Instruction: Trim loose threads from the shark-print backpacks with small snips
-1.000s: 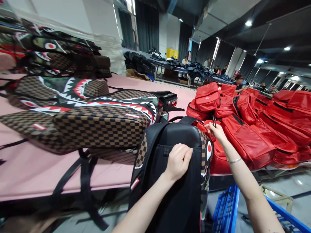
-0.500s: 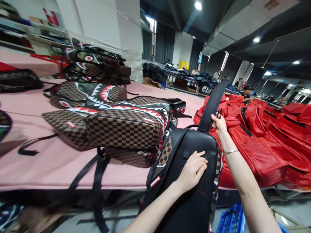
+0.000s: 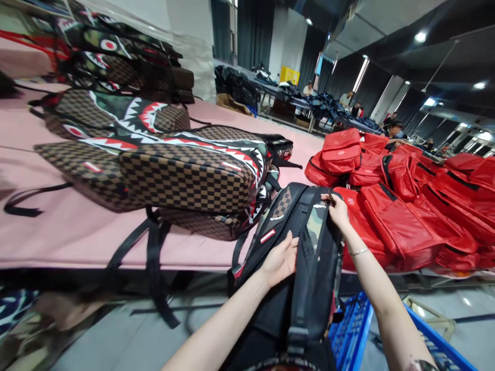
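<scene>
The lower end of the bag (image 3: 266, 304) is cut off by the bottom edge of the view, and its middle is partly covered by the left hand (image 3: 280, 260). The left fingertips are hidden at the edge of the strap (image 3: 309, 293), so whether anything is gripped by them cannot be told. A small dark tool (image 3: 330, 200) is held in the right hand (image 3: 335, 207), in a narrow, pinched grip; its shape is hard to make out against the dark bag. Whether the strap is also pinched there cannot be told. The blue crate (image 3: 351, 322) is partly hidden behind the right forearm, and the workers (image 3: 395, 131) in the background are too small to be read clearly.

The left forearm is slanted up from the bottom edge, with the palm turned partly upward and the fingers slightly bent. The right arm is extended from the lower right corner, its wrist ringed by a thin bracelet (image 3: 359, 251), its fingers curled near the upper end of the strap.

The bag is tilted at the near edge of the pink table (image 3: 77, 245), its black padded back turned toward the wearer. Its side is trimmed with brown checks. Boxy checkered bags (image 3: 185, 178), printed with jagged teeth, are piled at the left; glossy red bags (image 3: 402, 221) are heaped at the right.
</scene>
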Motion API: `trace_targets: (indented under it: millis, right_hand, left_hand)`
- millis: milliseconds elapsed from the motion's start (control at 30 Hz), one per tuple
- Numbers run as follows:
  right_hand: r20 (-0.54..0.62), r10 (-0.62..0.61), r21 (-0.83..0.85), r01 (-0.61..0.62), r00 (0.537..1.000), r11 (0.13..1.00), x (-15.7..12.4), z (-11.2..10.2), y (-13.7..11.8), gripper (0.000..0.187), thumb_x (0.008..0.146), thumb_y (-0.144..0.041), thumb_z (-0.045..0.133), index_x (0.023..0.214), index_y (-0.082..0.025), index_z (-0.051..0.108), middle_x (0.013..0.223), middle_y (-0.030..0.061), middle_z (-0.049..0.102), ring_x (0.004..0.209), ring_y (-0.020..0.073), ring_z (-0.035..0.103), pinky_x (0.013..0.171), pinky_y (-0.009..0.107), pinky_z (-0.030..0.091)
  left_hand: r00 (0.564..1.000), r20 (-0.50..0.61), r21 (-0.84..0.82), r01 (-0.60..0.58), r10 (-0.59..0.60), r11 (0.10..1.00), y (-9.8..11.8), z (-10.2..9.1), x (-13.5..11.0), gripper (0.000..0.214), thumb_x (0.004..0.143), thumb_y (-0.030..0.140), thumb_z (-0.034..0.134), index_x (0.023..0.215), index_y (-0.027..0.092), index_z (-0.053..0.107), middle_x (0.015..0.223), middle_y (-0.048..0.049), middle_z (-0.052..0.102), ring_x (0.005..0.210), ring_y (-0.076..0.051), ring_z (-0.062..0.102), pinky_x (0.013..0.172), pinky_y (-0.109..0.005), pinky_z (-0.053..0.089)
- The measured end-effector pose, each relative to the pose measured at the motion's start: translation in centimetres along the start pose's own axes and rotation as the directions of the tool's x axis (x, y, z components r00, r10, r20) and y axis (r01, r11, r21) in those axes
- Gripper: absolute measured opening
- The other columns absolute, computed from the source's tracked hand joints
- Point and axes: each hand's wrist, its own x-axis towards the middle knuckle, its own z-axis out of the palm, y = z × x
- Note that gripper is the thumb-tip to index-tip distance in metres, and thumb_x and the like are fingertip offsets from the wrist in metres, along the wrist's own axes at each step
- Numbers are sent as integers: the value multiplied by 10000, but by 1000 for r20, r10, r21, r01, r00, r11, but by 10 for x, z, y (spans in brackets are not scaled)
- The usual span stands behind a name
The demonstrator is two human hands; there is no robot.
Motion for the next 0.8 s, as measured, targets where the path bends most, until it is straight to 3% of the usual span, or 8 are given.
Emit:
trace_targets:
  millis: [133, 200, 267, 433, 600, 700, 800]
  right_hand:
    - [38, -123, -216, 128, 992, 968, -27, 0, 1, 383, 716, -78, 432, 1009, -193, 649, 1073, 33, 659, 1076, 157, 562, 1017, 350, 370]
    - [46, -197, -308, 202, 979, 930, -46, -3, -4, 370, 775, -106, 403, 1046, -199, 637, 1110, 30, 644, 1106, 155, 548, 1023, 347, 371]
    - [34, -202, -324, 202, 979, 924, -69, -8, -10, 322, 821, -154, 403, 1035, -204, 638, 1079, 28, 658, 1075, 162, 569, 998, 343, 399]
    - [54, 2, -221, 10, 999, 975, -150, -16, -22, 223, 858, -258, 457, 965, -198, 643, 915, 38, 695, 892, 177, 641, 851, 326, 485]
    - [110, 264, -216, -236, 958, 947, -228, -17, -19, 211, 845, -310, 500, 945, -174, 627, 739, 26, 669, 624, 145, 616, 643, 266, 498]
    - [148, 310, -242, -270, 939, 932, -255, -12, -22, 193, 830, -324, 520, 877, -181, 641, 820, 42, 678, 706, 156, 623, 657, 253, 481]
    - [212, 372, -203, -332, 904, 921, -262, -2, -29, 218, 836, -348, 512, 865, -184, 653, 816, 36, 681, 735, 156, 619, 673, 249, 466]
  left_hand:
    - [994, -90, -10, 61, -62, 998, -21, -9, -18, 357, 874, 442, 447, 983, 124, 567, 834, -119, 694, 773, -228, 681, 632, -330, 539]
    - [984, -153, 6, 95, -93, 995, -33, -11, -29, 275, 860, 371, 505, 932, 116, 576, 826, -122, 699, 734, -221, 683, 628, -321, 537]
    - [972, -208, 38, 120, -110, 992, -44, -11, -40, 236, 832, 326, 559, 907, 104, 583, 863, -145, 700, 730, -228, 683, 663, -345, 534]
    - [941, -314, 178, 188, -125, 966, -57, -3, -60, 277, 788, 352, 609, 915, 106, 617, 912, -146, 698, 739, -218, 671, 690, -321, 511]
    - [913, -405, 407, 226, -47, 885, -69, -6, -74, 325, 765, 431, 591, 882, 136, 665, 846, -76, 694, 757, -191, 625, 611, -245, 471]
    - [871, -482, 539, 209, 96, 816, -81, -13, -81, 323, 733, 444, 605, 863, 157, 675, 836, -49, 675, 729, -177, 591, 626, -259, 469]
    - [824, -523, 618, 191, 218, 762, -87, -15, -88, 374, 728, 436, 607, 971, 156, 655, 812, -37, 653, 705, -159, 566, 635, -256, 462]
